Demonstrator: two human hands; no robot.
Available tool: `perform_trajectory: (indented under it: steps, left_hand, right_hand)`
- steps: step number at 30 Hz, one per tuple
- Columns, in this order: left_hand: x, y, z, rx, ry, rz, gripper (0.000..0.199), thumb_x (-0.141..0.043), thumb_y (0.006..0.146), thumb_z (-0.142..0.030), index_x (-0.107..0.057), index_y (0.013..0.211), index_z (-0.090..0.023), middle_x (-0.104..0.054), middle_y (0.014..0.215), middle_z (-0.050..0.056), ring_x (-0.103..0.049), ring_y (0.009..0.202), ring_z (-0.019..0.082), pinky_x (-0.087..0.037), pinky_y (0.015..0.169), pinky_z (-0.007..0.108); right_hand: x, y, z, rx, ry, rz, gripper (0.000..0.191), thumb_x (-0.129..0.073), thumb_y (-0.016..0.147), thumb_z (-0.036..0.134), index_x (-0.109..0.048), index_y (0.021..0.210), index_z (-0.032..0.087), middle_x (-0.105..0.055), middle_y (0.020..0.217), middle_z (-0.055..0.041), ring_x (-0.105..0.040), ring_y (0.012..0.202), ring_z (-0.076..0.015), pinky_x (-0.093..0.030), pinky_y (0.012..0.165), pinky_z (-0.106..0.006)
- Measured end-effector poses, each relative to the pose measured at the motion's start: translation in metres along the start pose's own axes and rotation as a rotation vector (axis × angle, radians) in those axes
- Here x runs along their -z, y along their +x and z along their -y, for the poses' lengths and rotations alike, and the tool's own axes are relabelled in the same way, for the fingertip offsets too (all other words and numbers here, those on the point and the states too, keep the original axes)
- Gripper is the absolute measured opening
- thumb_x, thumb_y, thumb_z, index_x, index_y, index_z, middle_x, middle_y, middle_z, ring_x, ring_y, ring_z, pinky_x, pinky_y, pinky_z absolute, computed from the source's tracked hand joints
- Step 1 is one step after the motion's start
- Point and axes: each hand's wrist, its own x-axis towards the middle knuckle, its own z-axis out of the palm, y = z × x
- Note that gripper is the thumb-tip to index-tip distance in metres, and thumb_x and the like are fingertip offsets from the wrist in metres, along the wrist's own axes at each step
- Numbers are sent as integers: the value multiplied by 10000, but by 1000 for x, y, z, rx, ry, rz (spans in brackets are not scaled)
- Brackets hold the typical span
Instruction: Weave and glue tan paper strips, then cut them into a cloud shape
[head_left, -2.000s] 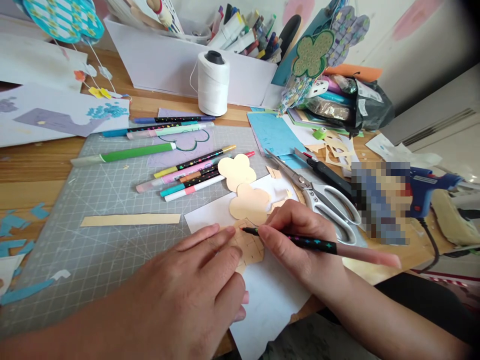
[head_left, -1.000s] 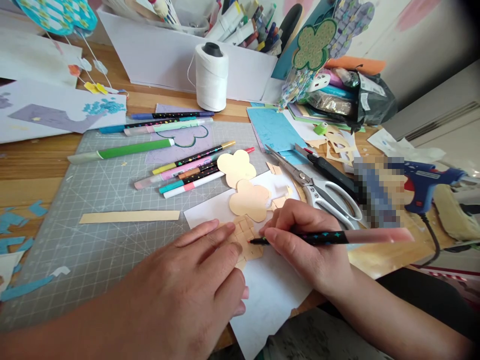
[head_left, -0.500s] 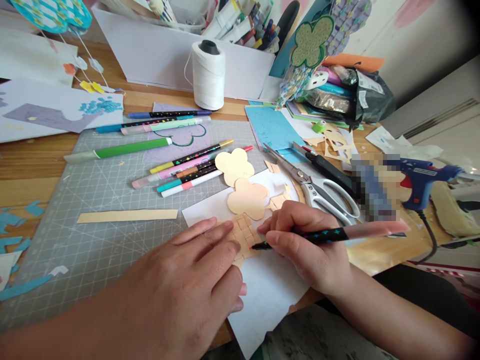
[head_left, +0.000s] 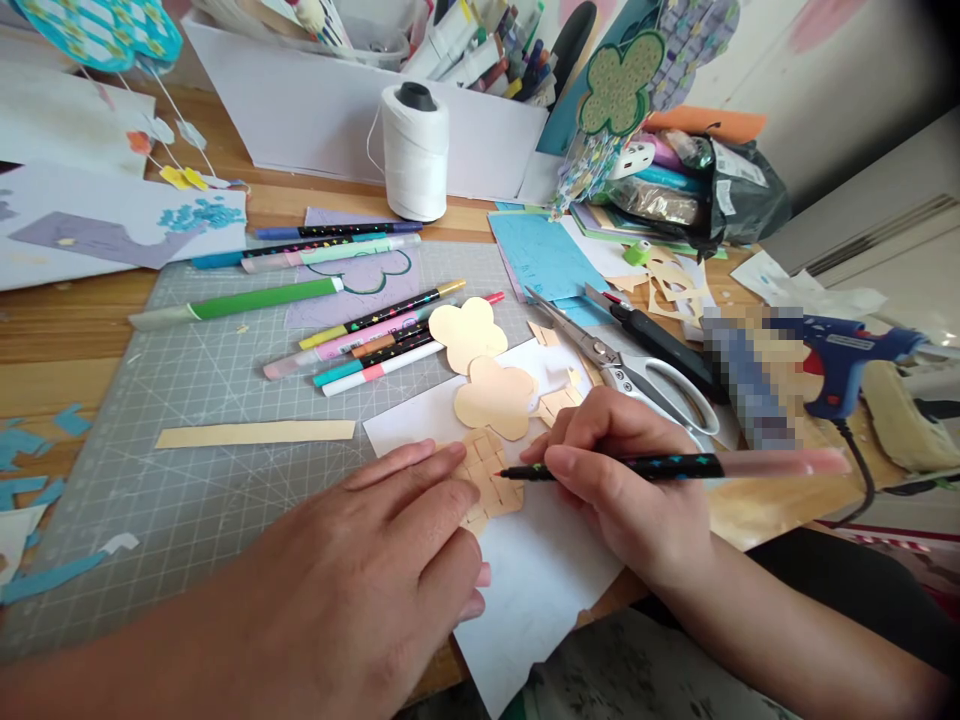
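My right hand (head_left: 630,480) grips a black pen (head_left: 675,466) with a pinkish end, its tip at the surface of a woven peach paper piece (head_left: 499,485). Flat on the left part of that piece rest the fingers of my left hand (head_left: 390,560), which are stretched out and hold nothing between them. Beneath lies a white sheet (head_left: 525,600). Two plain cream flower shapes (head_left: 469,333) overlap just behind, and a smaller woven scrap (head_left: 559,402) shows beyond my right fingers.
Several markers (head_left: 390,330) and a paper strip (head_left: 255,434) lie on the grey cutting mat (head_left: 187,380). Scissors (head_left: 645,378), a black cutter (head_left: 664,345) and a blue glue gun (head_left: 840,360) are at right. A white thread spool (head_left: 415,155) stands behind.
My right hand has shifted slightly right, and the pen tip has moved up and a little left over the woven piece. The pen lies flatter. My left hand is nearly unmoved.
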Motion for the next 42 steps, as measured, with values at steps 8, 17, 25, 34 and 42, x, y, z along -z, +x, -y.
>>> perform_trajectory:
  steps: [8,17,25,34,42]
  left_hand:
    - [-5,0,-2,-4,47,-61,317,-408,990,-268,-699,880,-210,-725,1023,26,-583,1145,204,-359,1103,399]
    - [-6,0,-8,-17,157,-115,372,-414,977,-258,-718,770,-200,-761,941,42,-659,888,243,-501,821,417]
    - [-5,-1,-10,-19,173,-134,370,-407,980,-237,-721,790,-193,-775,959,43,-691,893,232,-537,791,399]
    - [-3,-2,-11,-16,153,-104,343,-431,973,-244,-725,805,-187,-775,997,53,-711,901,245,-565,791,415]
    - [0,-2,-9,-77,183,-51,314,-428,965,-221,-723,873,-162,-768,1023,92,-717,924,253,-598,763,404]
  right_hand:
    - [-11,4,8,19,-110,13,222,-625,786,170,-468,646,239,-482,562,54,-440,509,-120,-342,467,-270]
    - [-14,5,2,22,-299,8,216,-611,782,193,-467,623,221,-497,571,45,-452,522,-113,-358,476,-258]
    - [-14,6,3,14,-311,52,238,-598,781,184,-445,602,221,-472,557,53,-428,502,-105,-344,460,-254]
    - [-10,4,5,16,-234,109,278,-575,763,155,-391,570,233,-486,536,38,-522,542,-144,-408,510,-288]
    - [-10,2,6,9,-263,120,271,-571,743,147,-400,553,236,-522,525,22,-602,627,-185,-468,568,-315]
